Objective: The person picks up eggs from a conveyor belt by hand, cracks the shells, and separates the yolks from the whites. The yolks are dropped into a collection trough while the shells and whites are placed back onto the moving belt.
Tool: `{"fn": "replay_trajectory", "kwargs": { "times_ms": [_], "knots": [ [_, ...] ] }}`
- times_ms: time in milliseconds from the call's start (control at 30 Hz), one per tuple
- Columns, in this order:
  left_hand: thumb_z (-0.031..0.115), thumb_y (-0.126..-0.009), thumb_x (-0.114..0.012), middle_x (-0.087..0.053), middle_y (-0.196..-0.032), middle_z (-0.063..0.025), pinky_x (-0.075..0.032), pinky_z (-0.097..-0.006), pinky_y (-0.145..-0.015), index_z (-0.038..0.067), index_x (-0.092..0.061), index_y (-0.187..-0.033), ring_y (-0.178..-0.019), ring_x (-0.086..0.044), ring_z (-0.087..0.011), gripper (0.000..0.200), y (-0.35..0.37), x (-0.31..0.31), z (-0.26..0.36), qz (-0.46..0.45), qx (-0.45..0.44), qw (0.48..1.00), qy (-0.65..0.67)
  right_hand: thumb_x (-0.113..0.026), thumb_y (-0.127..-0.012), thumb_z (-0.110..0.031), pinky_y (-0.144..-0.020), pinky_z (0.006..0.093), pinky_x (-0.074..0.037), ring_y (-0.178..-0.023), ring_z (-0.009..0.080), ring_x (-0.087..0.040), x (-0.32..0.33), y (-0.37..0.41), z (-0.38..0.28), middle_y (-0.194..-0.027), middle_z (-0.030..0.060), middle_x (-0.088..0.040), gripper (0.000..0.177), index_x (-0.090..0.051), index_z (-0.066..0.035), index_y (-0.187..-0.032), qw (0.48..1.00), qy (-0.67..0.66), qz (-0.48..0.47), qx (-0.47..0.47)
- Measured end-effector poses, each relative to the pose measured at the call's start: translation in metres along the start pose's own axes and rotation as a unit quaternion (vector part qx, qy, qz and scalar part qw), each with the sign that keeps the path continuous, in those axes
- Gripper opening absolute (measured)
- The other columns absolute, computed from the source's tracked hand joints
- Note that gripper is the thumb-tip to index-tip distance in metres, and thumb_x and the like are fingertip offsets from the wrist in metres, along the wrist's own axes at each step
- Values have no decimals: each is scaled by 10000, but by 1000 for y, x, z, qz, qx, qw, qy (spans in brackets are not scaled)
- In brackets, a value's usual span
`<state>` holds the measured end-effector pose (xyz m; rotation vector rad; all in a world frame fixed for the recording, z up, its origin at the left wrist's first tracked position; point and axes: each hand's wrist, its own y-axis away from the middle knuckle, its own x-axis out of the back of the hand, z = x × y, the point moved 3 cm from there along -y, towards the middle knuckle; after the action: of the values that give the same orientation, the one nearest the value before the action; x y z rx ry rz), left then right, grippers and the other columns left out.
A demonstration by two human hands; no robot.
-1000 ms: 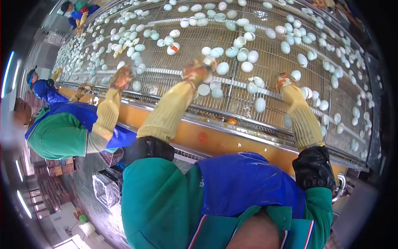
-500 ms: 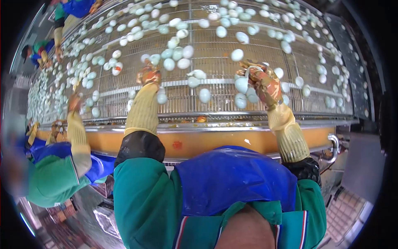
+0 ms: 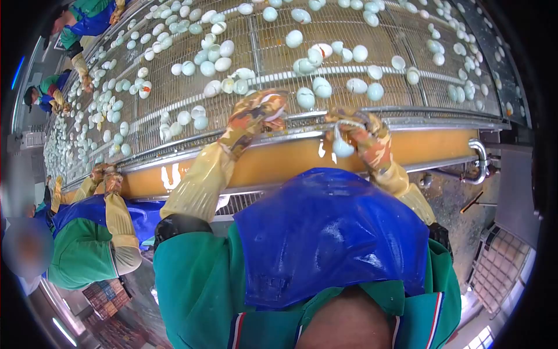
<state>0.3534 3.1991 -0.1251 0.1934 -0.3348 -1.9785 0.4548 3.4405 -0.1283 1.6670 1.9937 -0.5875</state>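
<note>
My left hand (image 3: 256, 116), in a camouflage glove with a cream cuff, is closed at the near edge of the wire-mesh conveyor (image 3: 174, 107). Between its fingers shows the pale curve of an egg (image 3: 277, 110), mostly covered by the glove. To the right, my right hand (image 3: 366, 135) wears a matching glove and is curled over the orange-brown trough (image 3: 296, 154). A pale blue egg (image 3: 343, 148) sits below its fingers, held against the hand. Whole eggs and broken shells lie on the mesh just beyond both hands, including a blue egg (image 3: 306, 98).
A metal rail (image 3: 407, 122) runs between conveyor and trough. At the trough's right end is a bent steel pipe (image 3: 481, 160). A co-worker in green (image 3: 84, 250) stands at my left, gloved hands (image 3: 110, 177) near the trough. Other workers (image 3: 93, 23) are across the conveyor.
Both my hands have drawn back from the mesh towards me, the left also going right. An egg came along in the right hand. The co-worker's hand beside me also came back to the trough.
</note>
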Motion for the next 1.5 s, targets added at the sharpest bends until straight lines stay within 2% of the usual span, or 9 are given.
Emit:
{"fn": "replay_trajectory", "kwargs": {
  "times_ms": [167,200,333,433,767,933,1067,1267,1500],
  "knots": [
    [149,-886,-569,-637,-931,-77,-521,-234,-601,26,-574,-1146,-705,-614,-107,288,6,-59,-14,-122,38,988,91,-542,-844,-60,-853,368,-476,-978,270,-603,4,11,-50,-1076,191,-619,320,-549,58,-1141,997,57,-49,19],
    [111,-889,-548,-640,-940,-76,-517,-219,-658,21,-572,-1144,-753,-614,-104,272,10,-68,-7,-123,-27,966,-224,-547,-840,-61,-854,368,-474,-973,269,-606,7,14,-53,-1054,181,-630,300,-571,52,-1117,991,85,-93,38],
    [133,-841,-606,-650,-999,-81,-499,-265,-756,58,-588,-1151,-859,-606,-133,320,26,-98,-28,-192,-8,962,192,-591,-834,-107,-845,368,-481,-949,271,-616,16,21,-66,-1035,173,-637,226,-621,40,-1003,940,300,-145,79],
    [191,-810,-659,-654,-989,-89,-485,-286,-766,41,-611,-1113,-868,-601,-139,342,31,-117,-20,-211,-78,958,-180,-581,-848,-107,-803,370,-511,-903,278,-634,34,24,-64,-1065,193,-623,193,-622,34,-972,982,86,-141,93],
    [223,-816,-683,-649,-893,-57,-466,-275,-653,26,-650,-1008,-779,-578,-104,277,12,-175,-32,-154,-78,974,-144,-537,-855,-178,-789,322,-508,-941,235,-606,118,-30,-154,-1213,189,-549,404,-501,-4,-1218,966,165,93,173],
    [294,-874,-579,-631,-987,-63,-485,-295,-704,65,-610,-1045,-843,-614,-157,287,-5,-186,-15,-99,-24,982,-160,-582,-838,-291,-835,355,-484,-980,265,-601,203,-75,-146,-1185,134,-581,467,-476,-159,-1274,491,814,311,-7],
    [211,-861,-603,-640,-944,-70,-493,-254,-507,-8,-582,-1055,-743,-617,-128,293,-35,-175,-2,2,5,999,36,-604,-803,-398,-853,394,-473,-1005,304,-591,175,-74,-79,-1142,135,-598,542,-471,-168,-1276,695,712,47,88],
    [232,-859,-613,-627,-954,-70,-512,-251,-525,22,-517,-1172,-739,-625,-128,389,-69,-141,45,186,-99,975,70,-584,-804,-310,-795,420,-462,-949,316,-584,149,-96,1,-1016,160,-615,403,-560,-138,-1168,518,840,-162,27],
    [276,-851,-629,-630,-920,-74,-504,-245,-546,47,-524,-1172,-728,-628,-126,408,-89,-131,-5,231,-82,958,-151,-546,-830,-293,-820,394,-445,-974,298,-567,172,-111,1,-1046,157,-600,391,-542,-113,-1177,598,762,-249,8]
  ]
}}
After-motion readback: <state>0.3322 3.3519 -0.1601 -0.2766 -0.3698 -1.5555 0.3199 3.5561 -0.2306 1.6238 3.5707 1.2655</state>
